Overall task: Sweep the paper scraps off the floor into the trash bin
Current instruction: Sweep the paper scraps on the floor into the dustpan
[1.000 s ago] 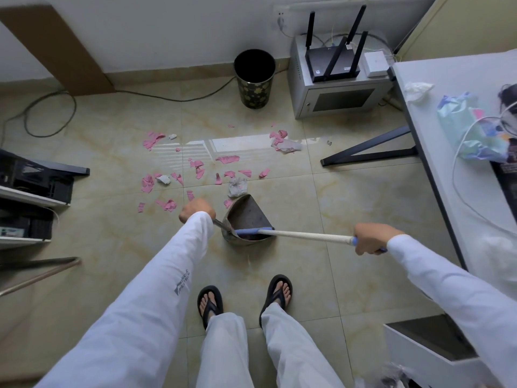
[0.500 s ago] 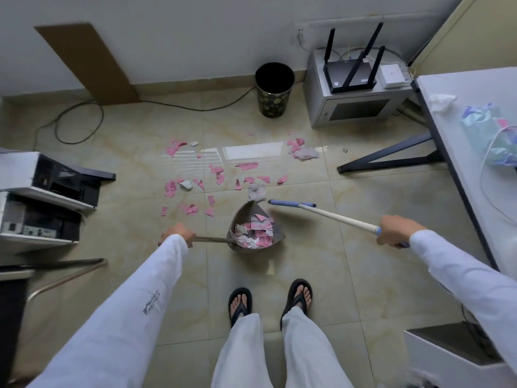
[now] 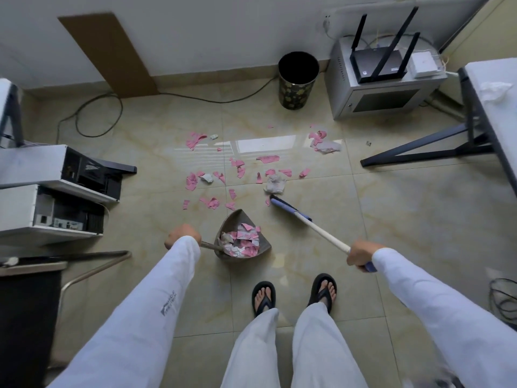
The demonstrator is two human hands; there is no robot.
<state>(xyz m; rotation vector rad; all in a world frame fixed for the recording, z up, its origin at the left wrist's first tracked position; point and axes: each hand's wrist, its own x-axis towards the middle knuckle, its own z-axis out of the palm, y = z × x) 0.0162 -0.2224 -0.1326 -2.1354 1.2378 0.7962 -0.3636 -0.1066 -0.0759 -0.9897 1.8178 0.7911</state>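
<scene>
Head view of a sweeping task, mid-course. The left hand [image 3: 182, 236] is closed in a fist around the handle of a grey-brown scoop-shaped dustpan [image 3: 242, 238], which sits on the beige tiled floor [image 3: 391, 208] just ahead of the person's feet, its open mouth facing the far wall. The pan already carries a load of torn pink and white paper. The right hand [image 3: 361, 254] is wrapped, fingers shut, around the near end of a broom with a cream shaft and blue head [image 3: 302, 217]. The shaft's long axis runs from the right hand diagonally forward and left; the head rests on the floor just right of the pan's mouth and touches or nearly touches a crumpled white tissue wad [image 3: 275, 182].

The remaining pink paper scraps [image 3: 214, 202] lie scattered on the tiles beyond the pan, mostly ahead and to its left, with a further small cluster [image 3: 321, 141] farther off to the right, nearer the wall. The black cylindrical trash bin with a floral pattern [image 3: 298, 79] stands against the wall's base, well apart from the pan.

Key relation: the scraps lie beyond the broom head, so the next stroke is probably a pull back toward the pan's mouth, worked by the right hand while the left steadies the pan.
</scene>
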